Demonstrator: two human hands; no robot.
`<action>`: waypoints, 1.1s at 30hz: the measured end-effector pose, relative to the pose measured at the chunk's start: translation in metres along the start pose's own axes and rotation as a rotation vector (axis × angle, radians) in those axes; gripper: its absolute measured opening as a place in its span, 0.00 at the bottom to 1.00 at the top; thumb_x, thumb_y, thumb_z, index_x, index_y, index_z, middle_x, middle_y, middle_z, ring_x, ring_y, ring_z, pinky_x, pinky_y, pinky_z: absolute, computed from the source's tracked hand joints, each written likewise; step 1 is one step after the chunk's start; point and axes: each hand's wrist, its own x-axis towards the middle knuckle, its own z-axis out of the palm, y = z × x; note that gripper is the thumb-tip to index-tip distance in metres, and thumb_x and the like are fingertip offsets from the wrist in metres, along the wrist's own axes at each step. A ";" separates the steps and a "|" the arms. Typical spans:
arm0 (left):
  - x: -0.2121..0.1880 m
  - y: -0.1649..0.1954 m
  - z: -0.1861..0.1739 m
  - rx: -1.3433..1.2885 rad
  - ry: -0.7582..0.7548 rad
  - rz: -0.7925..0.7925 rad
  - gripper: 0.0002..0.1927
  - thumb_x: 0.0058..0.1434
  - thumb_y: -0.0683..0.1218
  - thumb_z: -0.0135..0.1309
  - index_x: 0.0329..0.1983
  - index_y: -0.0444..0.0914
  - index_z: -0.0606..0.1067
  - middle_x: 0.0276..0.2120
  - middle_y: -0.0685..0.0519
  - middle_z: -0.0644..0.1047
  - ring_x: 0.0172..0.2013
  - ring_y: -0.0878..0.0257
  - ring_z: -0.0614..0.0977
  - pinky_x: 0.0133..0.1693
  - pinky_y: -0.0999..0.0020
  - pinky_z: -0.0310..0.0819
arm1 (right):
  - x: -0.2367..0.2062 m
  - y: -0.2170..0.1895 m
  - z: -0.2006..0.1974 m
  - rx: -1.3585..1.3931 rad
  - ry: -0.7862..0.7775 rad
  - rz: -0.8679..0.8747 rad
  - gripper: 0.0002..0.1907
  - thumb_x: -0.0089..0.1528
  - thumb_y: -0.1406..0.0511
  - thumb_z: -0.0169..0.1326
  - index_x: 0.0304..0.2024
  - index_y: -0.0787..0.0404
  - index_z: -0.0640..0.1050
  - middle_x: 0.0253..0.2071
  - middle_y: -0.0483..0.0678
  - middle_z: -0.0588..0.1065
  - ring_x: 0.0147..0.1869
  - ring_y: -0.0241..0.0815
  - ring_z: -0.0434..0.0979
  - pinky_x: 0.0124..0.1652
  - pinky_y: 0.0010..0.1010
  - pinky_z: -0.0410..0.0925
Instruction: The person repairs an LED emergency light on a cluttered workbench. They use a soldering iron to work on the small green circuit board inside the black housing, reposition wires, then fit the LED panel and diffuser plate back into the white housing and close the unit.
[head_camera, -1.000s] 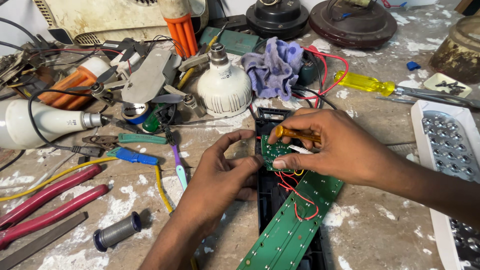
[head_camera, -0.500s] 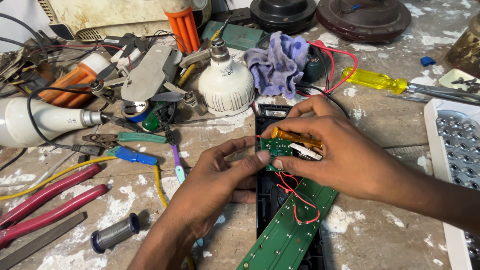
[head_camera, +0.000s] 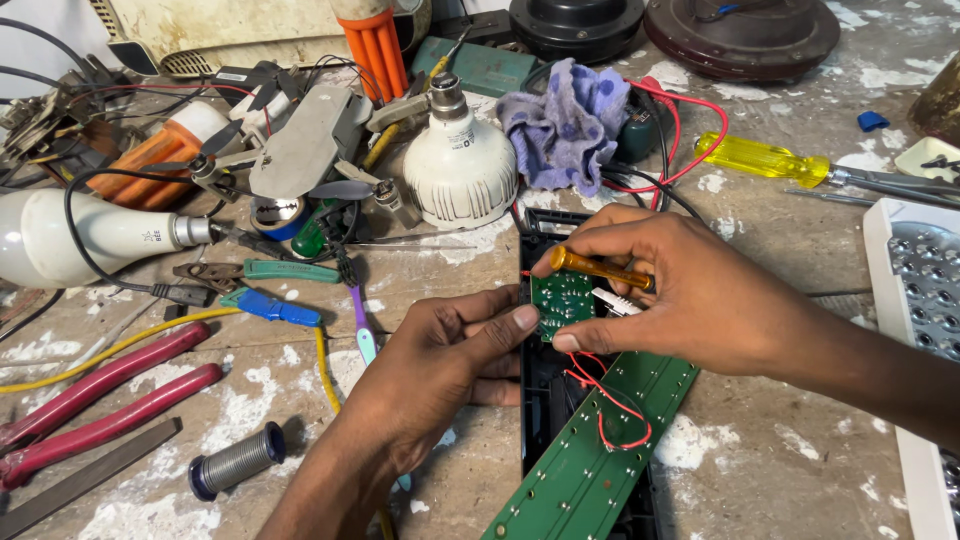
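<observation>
My right hand (head_camera: 700, 300) pinches a small green circuit board (head_camera: 562, 300) between thumb and fingers, with an amber-handled small screwdriver (head_camera: 598, 268) lying across its fingers. My left hand (head_camera: 440, 370) presses its thumb tip against the left edge of that small board. Red wires (head_camera: 610, 400) run from the small board to a long green circuit board (head_camera: 600, 450), which rests slanted over a black plastic housing (head_camera: 535, 400).
Around the bench lie a white bulb (head_camera: 460, 170), a purple cloth (head_camera: 565, 125), a yellow-handled screwdriver (head_camera: 765, 158), red-handled pliers (head_camera: 100, 405), a solder spool (head_camera: 235, 462), a blue clip (head_camera: 270, 308), an orange lamp (head_camera: 370, 45) and a white LED panel (head_camera: 915, 300) at right.
The view has shifted slightly. Both hands stay on the small board; my left thumb has pressed closer against its edge and the board has tilted a little.
</observation>
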 end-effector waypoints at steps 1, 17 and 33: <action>0.000 0.000 0.000 -0.012 -0.006 -0.008 0.22 0.65 0.50 0.54 0.60 0.38 0.78 0.36 0.56 0.84 0.32 0.70 0.82 0.34 0.73 0.75 | 0.000 -0.001 0.000 -0.011 0.008 0.035 0.32 0.51 0.56 0.73 0.56 0.59 0.81 0.52 0.45 0.75 0.56 0.38 0.77 0.56 0.30 0.70; 0.001 -0.004 -0.001 -0.024 0.005 0.029 0.18 0.66 0.49 0.52 0.54 0.35 0.80 0.35 0.53 0.85 0.31 0.66 0.84 0.34 0.69 0.80 | 0.000 -0.005 0.005 -0.020 0.056 0.094 0.31 0.46 0.59 0.71 0.50 0.63 0.81 0.48 0.44 0.75 0.52 0.34 0.78 0.53 0.27 0.70; -0.005 0.004 0.004 0.029 0.036 0.001 0.23 0.60 0.47 0.60 0.59 0.38 0.81 0.35 0.60 0.83 0.33 0.74 0.78 0.33 0.75 0.73 | -0.002 -0.016 0.010 -0.148 0.128 0.050 0.32 0.44 0.60 0.69 0.50 0.62 0.80 0.49 0.45 0.76 0.53 0.39 0.80 0.53 0.30 0.71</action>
